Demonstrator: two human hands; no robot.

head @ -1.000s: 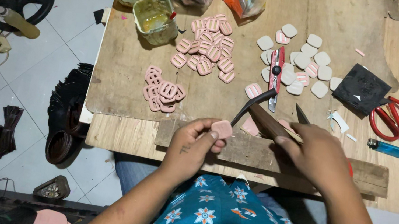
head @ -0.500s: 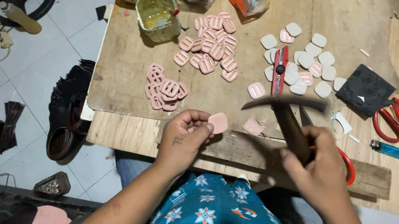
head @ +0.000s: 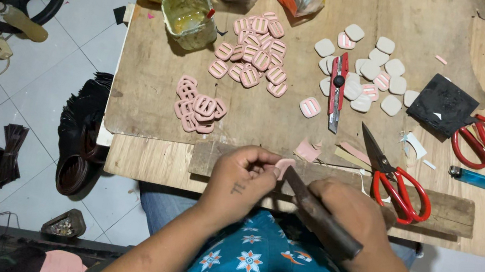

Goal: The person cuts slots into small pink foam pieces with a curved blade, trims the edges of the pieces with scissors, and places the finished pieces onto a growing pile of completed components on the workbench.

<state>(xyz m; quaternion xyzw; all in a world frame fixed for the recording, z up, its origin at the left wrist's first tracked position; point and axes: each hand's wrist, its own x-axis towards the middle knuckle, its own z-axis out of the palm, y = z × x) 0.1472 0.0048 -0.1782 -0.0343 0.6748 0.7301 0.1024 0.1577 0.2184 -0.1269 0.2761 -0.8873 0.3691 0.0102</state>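
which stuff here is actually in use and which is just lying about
In use: left hand pinching pink piece; right hand gripping hammer; wooden strip.

Lying about: red scissors, box cutter, blue lighter, glue tubs.

The hammer point(head: 318, 212), raised head-up over the table half a second ago, now lies low across the near edge, its dark handle slanting toward the person's lap and its head down at the pink piece point(head: 284, 165). The right hand point(head: 352, 214) drops with it, nearer the wooden strip point(head: 442, 211). The left hand point(head: 242, 176), pinching the piece, sits slightly farther right along the strip. With the hammer lowered, red-handled scissors point(head: 397, 183) right of the hands show fully.
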